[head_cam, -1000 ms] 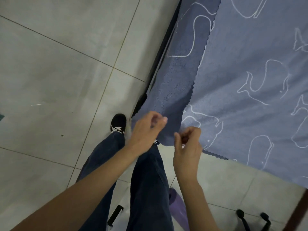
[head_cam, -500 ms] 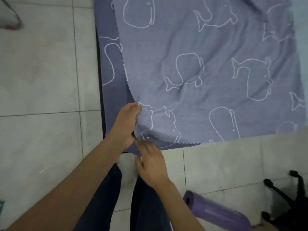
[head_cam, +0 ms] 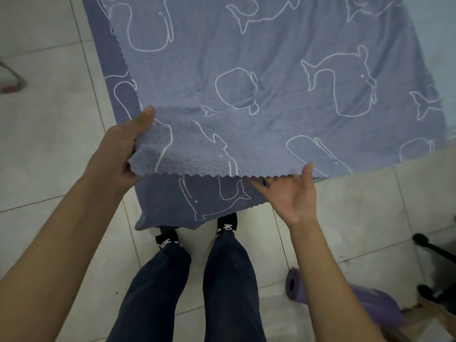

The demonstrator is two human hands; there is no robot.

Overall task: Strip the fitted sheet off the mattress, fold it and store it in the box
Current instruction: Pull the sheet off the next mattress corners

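Sheet (head_cam: 271, 58) in blue with white whale outlines lies spread ahead of us and fills the top of our view. Its lower layer reaches down to our shoes (head_cam: 225, 224) on the tiled floor (head_cam: 49, 144). Our left hand (head_cam: 118, 154) grips the near left corner of the upper layer, thumb on top and fingers curled beneath, holding it slightly raised. Our right hand (head_cam: 293, 196) is turned palm up and relaxed, fingertips touching the scalloped near edge without closing on it. A purple rolled mat (head_cam: 380, 307) lies on the floor at our right.
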